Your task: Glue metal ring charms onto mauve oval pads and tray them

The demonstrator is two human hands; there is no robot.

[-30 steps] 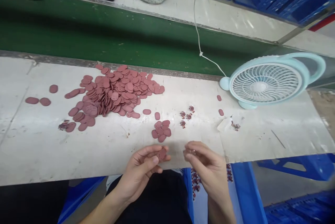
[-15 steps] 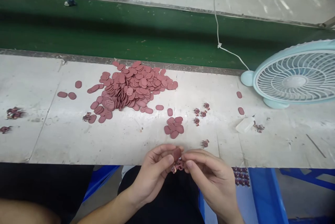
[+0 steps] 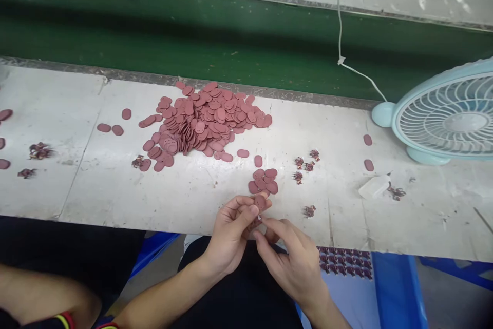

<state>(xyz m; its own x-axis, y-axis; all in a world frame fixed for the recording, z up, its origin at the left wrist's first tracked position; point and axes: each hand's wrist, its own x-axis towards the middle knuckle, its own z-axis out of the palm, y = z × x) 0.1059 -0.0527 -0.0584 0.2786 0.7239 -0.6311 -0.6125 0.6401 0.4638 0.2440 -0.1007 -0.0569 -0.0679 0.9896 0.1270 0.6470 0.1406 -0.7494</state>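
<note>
My left hand (image 3: 231, 231) pinches a reddish-brown oval disc (image 3: 260, 202) between thumb and fingers, just past the table's front edge. Below the disc, a small dark-red moulded piece (image 3: 254, 224) shows between my two hands, mostly covered by fingers. My right hand (image 3: 292, 254) has thumb and forefinger bent in against that piece; what its fingertips grip is hidden. Directly beyond my hands lies a small cluster of similar discs (image 3: 265, 180). To the right of them sit several small dark-red figure-like pieces (image 3: 309, 211), too small to make out clearly.
A large heap of oval discs (image 3: 208, 118) covers the table's middle. At right stands a light-blue fan (image 3: 458, 118), its white cord (image 3: 340, 36) running upward. Below the table edge, a blue tray (image 3: 398, 288) carries rows of dark-red pieces. Another person's arm (image 3: 50, 293) is at lower left.
Both hands have moved up and slightly left toward the small disc cluster, keeping the disc in the left hand. The whole view has shifted, showing more of the tray.
</note>
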